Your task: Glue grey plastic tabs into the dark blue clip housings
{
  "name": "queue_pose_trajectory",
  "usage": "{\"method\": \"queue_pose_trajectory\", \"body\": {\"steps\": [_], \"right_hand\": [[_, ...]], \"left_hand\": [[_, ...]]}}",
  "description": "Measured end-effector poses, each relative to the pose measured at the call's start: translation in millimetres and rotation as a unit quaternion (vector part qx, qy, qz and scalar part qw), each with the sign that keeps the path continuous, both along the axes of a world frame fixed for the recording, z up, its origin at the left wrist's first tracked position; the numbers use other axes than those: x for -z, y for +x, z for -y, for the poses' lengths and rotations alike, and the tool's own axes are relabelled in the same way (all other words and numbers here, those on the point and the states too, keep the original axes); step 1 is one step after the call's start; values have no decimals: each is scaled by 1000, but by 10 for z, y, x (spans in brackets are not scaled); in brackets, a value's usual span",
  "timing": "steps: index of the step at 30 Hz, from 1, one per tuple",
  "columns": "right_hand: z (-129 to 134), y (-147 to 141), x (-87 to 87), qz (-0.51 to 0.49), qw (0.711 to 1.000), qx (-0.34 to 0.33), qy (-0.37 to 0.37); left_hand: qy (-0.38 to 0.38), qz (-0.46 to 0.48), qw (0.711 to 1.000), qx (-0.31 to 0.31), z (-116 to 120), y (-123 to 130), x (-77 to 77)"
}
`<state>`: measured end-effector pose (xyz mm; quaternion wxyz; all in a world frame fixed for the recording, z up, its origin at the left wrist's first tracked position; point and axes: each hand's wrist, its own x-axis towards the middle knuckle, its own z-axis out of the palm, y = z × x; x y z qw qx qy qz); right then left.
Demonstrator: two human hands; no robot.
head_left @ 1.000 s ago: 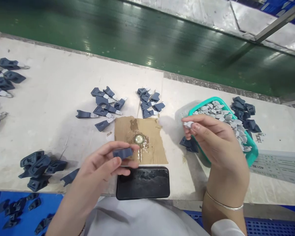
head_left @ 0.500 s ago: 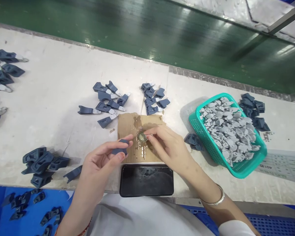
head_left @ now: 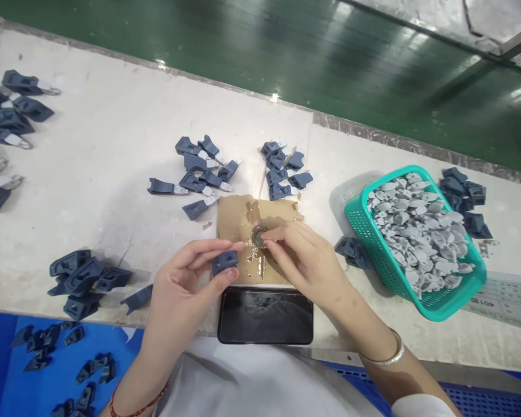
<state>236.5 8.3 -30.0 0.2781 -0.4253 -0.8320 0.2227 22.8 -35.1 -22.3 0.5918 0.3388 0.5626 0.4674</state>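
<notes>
My left hand (head_left: 191,284) holds a dark blue block (head_left: 224,263) between thumb and fingers, left of a small round dish (head_left: 259,236). The dish sits on a wet, stained piece of cardboard (head_left: 247,266). My right hand (head_left: 308,260) is closed in a pinch at the dish's right edge; whatever lies between its fingertips is too small to make out. Above the cardboard lie two clusters of dark blue pieces, one at the left (head_left: 195,182) with light grey tips and one at the right (head_left: 279,174).
A black phone (head_left: 265,317) lies below the cardboard. At the right, a teal basket (head_left: 443,310) holds many light grey parts (head_left: 417,226), with dark pieces around it. More dark blue pieces (head_left: 83,277) lie at the left and on a blue surface (head_left: 125,370) below.
The whole view has shifted, so the table items appear farther right. My left hand has turned the blue block, showing another face. My right fingertips remain at the dish.
</notes>
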Motion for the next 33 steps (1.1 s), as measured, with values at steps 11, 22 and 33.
{"method": "queue_pose_trajectory", "body": {"steps": [11,22,33], "right_hand": [[-1,3,9,-5,1000,7,-20],[5,15,-1,-35,998,32,-40],[23,0,-21,-215,924,163,-270]], "left_hand": [[-63,9,998,17,-20,109,-155],[-62,49,989,121,-78,51,-82],[-44,24,983,174,12,-14,-28]]}}
